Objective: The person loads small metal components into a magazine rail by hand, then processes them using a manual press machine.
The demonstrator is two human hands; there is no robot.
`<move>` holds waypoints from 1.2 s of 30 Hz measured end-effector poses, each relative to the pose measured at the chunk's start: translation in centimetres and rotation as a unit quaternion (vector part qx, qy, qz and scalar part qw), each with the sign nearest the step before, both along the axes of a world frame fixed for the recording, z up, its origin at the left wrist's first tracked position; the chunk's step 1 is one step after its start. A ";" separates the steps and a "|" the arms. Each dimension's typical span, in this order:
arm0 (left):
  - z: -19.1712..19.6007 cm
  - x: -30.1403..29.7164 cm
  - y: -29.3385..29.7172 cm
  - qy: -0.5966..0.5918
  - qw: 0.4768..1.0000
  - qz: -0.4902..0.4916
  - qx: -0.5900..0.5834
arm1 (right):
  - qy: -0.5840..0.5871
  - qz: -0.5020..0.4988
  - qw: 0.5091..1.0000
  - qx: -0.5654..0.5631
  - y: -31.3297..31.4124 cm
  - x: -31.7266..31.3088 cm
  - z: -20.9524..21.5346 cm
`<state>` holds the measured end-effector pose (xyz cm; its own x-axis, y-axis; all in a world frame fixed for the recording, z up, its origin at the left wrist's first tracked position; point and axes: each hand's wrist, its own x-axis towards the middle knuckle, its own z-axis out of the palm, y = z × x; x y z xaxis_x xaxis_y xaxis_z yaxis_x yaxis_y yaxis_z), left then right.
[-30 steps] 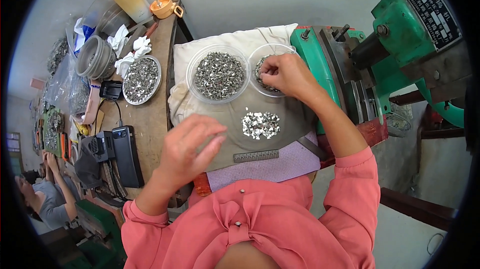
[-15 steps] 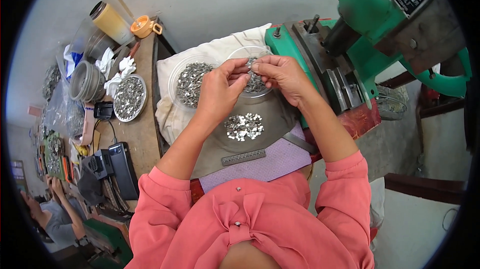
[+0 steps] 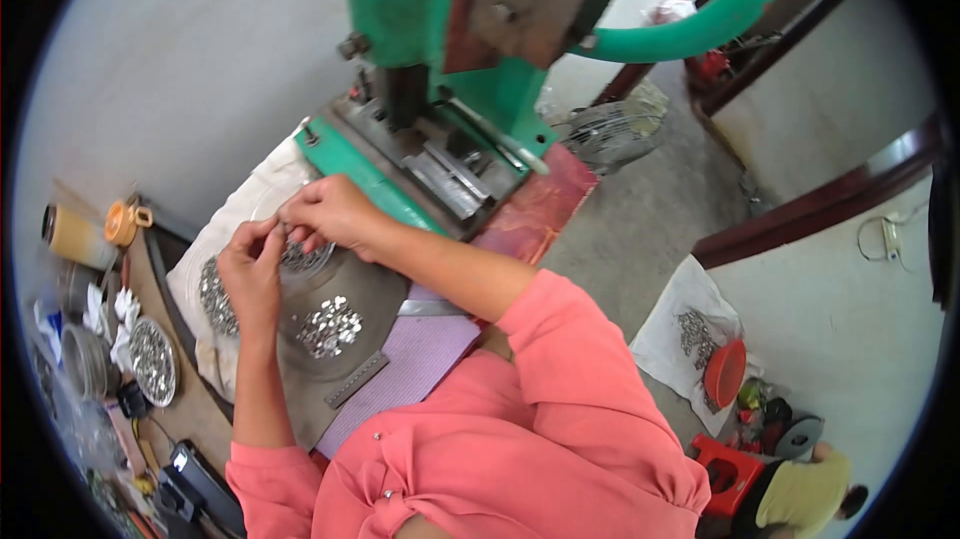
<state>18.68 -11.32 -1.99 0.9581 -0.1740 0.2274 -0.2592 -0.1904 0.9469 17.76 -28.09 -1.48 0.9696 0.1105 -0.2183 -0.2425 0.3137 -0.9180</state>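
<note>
My left hand [image 3: 252,264] and my right hand [image 3: 338,216] meet fingertip to fingertip, both pinched closed. Whatever they hold between them is too small to make out. Just under my fingers is a clear plastic bowl of small silvery metal pieces [image 3: 305,257], partly covered by my right hand. Behind my left hand, a second heap of the same pieces [image 3: 214,297] is partly hidden. Nearer my body, a loose pile of shiny flat metal pieces [image 3: 331,327] lies on a grey-brown cloth [image 3: 300,364], with a dark slotted metal strip [image 3: 357,380] beside it.
A green hand press [image 3: 400,9] with a large wheel [image 3: 690,39] stands beyond my right hand. A purple mat [image 3: 425,344] covers the near edge. To the left are a plate of metal pieces [image 3: 172,374] and a yellow bottle [image 3: 78,237]. A person [image 3: 805,489] is low at right.
The view has swung to the right, so the bench shifts left and the press toward the middle. My hands stay joined over the bowl.
</note>
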 end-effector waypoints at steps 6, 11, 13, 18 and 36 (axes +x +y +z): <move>-0.4 0.9 0.2 0.011 1.000 -0.015 -0.007 | -0.040 0.010 0.994 -0.100 -0.2 -0.6 1.1; -0.1 0.9 0.1 0.021 1.000 0.000 -0.011 | -0.086 -0.017 0.988 -0.125 0.1 -0.8 0.5; 0.5 -0.1 0.3 0.029 0.999 0.012 -0.019 | -0.084 -0.003 0.990 -0.114 0.6 -1.1 0.5; 2.5 -1.7 -0.6 0.066 0.994 -0.017 -0.090 | -0.032 -0.022 0.997 -0.060 0.0 -1.8 1.7; 2.1 -4.7 0.8 0.095 0.995 0.006 -0.007 | -0.081 -0.034 0.977 -0.192 0.5 -2.8 2.0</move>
